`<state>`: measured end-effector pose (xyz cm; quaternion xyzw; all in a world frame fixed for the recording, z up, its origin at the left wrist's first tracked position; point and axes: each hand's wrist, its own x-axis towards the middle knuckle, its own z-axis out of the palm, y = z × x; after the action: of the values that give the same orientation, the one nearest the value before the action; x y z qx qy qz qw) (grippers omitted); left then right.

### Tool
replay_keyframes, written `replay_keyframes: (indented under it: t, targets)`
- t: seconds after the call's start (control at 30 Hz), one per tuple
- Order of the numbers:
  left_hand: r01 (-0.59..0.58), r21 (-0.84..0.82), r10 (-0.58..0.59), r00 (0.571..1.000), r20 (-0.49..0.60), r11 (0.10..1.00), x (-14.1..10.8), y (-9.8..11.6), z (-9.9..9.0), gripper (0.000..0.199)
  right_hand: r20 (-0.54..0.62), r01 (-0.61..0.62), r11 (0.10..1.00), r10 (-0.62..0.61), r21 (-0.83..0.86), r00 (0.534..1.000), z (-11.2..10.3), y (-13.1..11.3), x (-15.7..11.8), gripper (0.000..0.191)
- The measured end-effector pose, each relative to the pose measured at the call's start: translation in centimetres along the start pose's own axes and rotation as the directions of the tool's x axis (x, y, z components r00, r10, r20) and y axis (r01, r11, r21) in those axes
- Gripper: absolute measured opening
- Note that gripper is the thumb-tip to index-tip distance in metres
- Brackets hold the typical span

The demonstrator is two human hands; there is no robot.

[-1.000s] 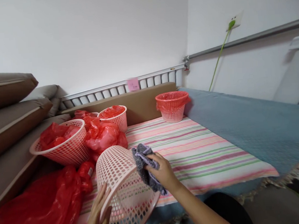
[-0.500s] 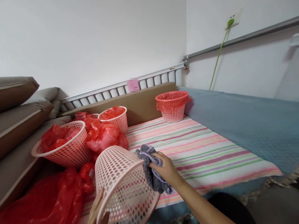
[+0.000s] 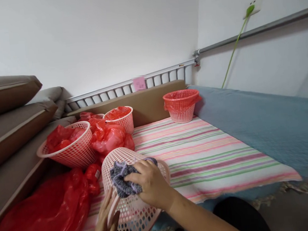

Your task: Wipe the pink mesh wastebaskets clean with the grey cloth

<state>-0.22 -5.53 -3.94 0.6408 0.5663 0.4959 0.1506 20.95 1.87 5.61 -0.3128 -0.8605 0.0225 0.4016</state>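
Observation:
A pale pink plastic basket with round holes (image 3: 136, 221) is tilted on its side in front of me, its mouth toward me. My left hand (image 3: 105, 218) grips its rim at the near left, thumb inside and fingers outside. In my right hand (image 3: 150, 180) is a bunched grey cloth with lilac edging (image 3: 123, 179), pressed against the basket's rim and upper wall. Part of the rim is hidden behind the cloth and right hand.
Red plastic bags (image 3: 46, 214) lie at left, beside bag-filled pink baskets (image 3: 78, 151). Another basket with a red bag over its rim (image 3: 182, 109) stands farther back on the striped cloth (image 3: 218, 167). Stacked grey-brown cushions (image 3: 12, 135) border the left; a blue cover (image 3: 246, 125) spreads right.
My right hand has moved left with the cloth, from the basket's right rim to its upper middle. The left hand keeps its hold. The view has shifted slightly.

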Motion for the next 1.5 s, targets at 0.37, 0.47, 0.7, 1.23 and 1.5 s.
replay_keyframes:
  t: [0.37,0.47,0.7,1.23,1.5]
  targets:
    - [0.137,-0.085,-0.144,0.986,-0.078,0.987,-1.4,-2.4,0.0,0.048,-0.136,-0.427,0.732,0.571,0.531,0.810,1.3,8.5,-4.5,0.027]
    - [0.112,-0.052,-0.116,0.991,-0.070,0.992,-1.8,-2.3,-0.7,0.048,-0.032,-0.494,0.503,0.723,0.709,0.690,2.2,10.5,-6.1,0.036]
    - [-0.273,0.389,0.220,0.960,0.174,0.880,2.2,2.5,-3.7,0.054,-0.044,-0.500,0.532,0.713,0.683,0.699,2.2,10.2,-6.4,0.037]
    - [-0.684,0.436,0.504,0.727,0.466,0.585,7.1,4.4,-0.5,0.043,-0.071,-0.149,0.981,0.159,0.128,0.985,-0.7,1.9,-2.9,0.030]
    - [-0.618,0.454,0.448,0.783,0.432,0.641,6.3,3.4,-0.8,0.043,-0.103,-0.198,0.952,0.226,0.232,0.969,0.1,2.8,-3.2,0.022]
